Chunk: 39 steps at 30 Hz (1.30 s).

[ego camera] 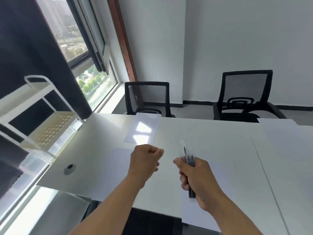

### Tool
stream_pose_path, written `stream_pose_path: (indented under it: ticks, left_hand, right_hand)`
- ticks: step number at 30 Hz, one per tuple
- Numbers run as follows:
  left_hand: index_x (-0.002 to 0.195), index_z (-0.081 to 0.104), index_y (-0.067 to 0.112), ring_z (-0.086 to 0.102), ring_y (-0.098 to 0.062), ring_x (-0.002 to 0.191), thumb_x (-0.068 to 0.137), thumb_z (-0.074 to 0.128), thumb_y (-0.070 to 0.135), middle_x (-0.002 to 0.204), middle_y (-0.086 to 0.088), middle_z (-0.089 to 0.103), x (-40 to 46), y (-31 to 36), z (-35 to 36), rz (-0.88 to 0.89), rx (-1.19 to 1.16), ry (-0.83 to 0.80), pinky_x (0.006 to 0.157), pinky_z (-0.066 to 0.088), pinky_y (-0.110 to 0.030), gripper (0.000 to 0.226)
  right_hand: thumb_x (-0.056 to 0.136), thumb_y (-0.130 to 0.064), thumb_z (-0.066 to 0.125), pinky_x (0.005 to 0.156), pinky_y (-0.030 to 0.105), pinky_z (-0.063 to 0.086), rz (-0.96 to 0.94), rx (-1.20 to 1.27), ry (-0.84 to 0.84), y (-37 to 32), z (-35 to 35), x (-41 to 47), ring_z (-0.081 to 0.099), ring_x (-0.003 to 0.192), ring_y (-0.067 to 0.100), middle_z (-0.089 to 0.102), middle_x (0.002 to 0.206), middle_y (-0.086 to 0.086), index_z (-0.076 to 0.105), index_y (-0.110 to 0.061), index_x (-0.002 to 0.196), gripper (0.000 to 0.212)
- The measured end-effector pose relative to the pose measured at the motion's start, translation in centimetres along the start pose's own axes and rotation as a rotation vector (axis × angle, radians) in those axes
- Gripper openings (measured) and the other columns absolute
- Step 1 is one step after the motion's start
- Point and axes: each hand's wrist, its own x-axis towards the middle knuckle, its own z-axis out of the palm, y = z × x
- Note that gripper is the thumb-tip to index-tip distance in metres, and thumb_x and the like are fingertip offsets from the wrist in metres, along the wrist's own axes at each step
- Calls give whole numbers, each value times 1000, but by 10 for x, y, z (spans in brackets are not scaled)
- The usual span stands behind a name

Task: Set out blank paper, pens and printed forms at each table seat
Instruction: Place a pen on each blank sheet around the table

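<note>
Right hand (194, 175) grips pens (187, 155) above the table (220, 141).

The pens (188, 156) in the right hand (194, 177) are motion-blurred beyond counting, and the right-hand sheet (291, 141) runs off frame.

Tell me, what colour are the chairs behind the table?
Black, with mesh backs: both chairs show clearly in the head view.

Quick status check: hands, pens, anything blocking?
Right hand grips pens. Left hand fisted, empty. Paper at far seat. Nothing blocking.
</note>
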Motion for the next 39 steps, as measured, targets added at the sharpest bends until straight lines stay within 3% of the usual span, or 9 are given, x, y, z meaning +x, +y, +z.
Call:
stream_pose_path:
  ticks: [6,9,13,19,24,27,31,35,39]
  left_hand:
    - [80,78,13,69,-5,56,98,79,25,76,3,77,-13,-14,-55,21,-25,82,55,57,-20,22]
    - [81,78,9,69,-6,57,99,78,24,78,-2,77,-13,-26,-86,25,-42,114,56,58,-21,23]
    - [83,79,10,70,-8,59,99,77,24,80,0,78,-6,-45,-124,12,-90,113,56,56,-21,22]
    - [83,80,14,71,-9,62,101,74,26,80,3,78,32,-95,-182,25,-105,2,59,58,-22,22]
    - [84,81,13,67,-7,59,103,73,25,72,9,75,67,-139,-222,22,-120,-162,57,56,-22,25]
    - [85,82,10,67,-9,61,103,74,26,76,-1,76,92,-166,-241,44,-118,-211,57,56,-25,26]
    - [87,83,10,64,-8,60,104,74,31,67,9,72,103,-187,-246,-4,-121,-302,59,54,-22,28]
    - [89,84,12,63,-6,61,103,76,26,73,16,76,117,-196,-237,-47,-159,-353,59,54,-22,21]
    - [90,85,12,63,-7,61,100,79,26,76,8,79,131,-208,-225,-89,-150,-396,58,53,-23,19]
  right_hand:
    - [105,-19,71,54,30,41,25,32,-102,-3,51,-15,47,63,16,50,75,4,78,-7,112,16]
    - [108,-8,59,56,33,42,17,29,-135,-3,82,-19,49,63,17,50,71,4,78,-10,115,20]
    - [108,-7,59,60,35,45,-16,-23,-133,3,122,-17,51,64,20,54,66,5,77,-10,115,20]
    - [106,-19,71,69,38,59,-64,-83,-36,32,207,2,64,65,23,67,69,10,78,-9,104,12]
    - [104,-25,73,76,49,64,-23,-125,50,69,277,17,69,63,22,73,70,9,78,-11,103,14]
    - [104,-23,74,67,36,64,-2,-102,101,81,312,31,70,62,23,74,71,12,78,-9,102,14]
    - [103,-22,76,69,39,67,36,-52,146,98,332,38,71,63,26,72,70,14,77,-6,97,17]
    - [102,-21,77,70,43,64,58,6,173,110,335,48,65,61,29,65,67,14,73,-6,88,21]
    - [102,-19,76,73,46,66,107,63,192,122,335,60,65,62,29,58,71,11,74,-6,88,19]
